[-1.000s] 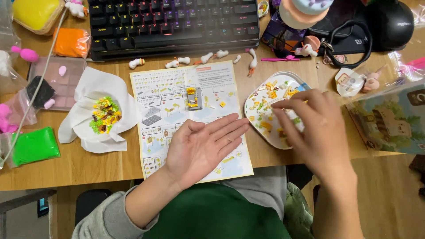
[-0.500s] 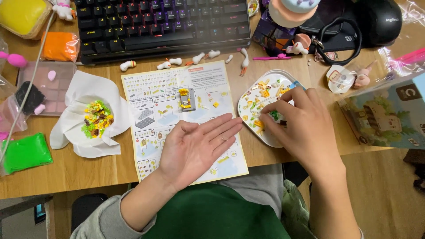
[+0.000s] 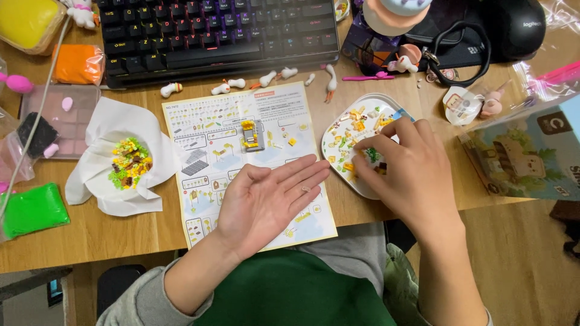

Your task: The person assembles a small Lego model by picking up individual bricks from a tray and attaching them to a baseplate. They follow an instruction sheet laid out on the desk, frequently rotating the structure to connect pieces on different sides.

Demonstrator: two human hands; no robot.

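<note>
White tray (image 3: 338,130) of yellow-green bricks (image 3: 356,124), black keyboard (image 3: 211,30), green bag (image 3: 33,209)

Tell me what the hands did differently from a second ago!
The right hand slid a little further over the white tray of tiny coloured bricks, and its fingers now pinch down among the pieces. The left hand stayed flat and palm-up on the printed paper instruction sheet. The small yellow and grey brick model on the sheet did not move.
</note>
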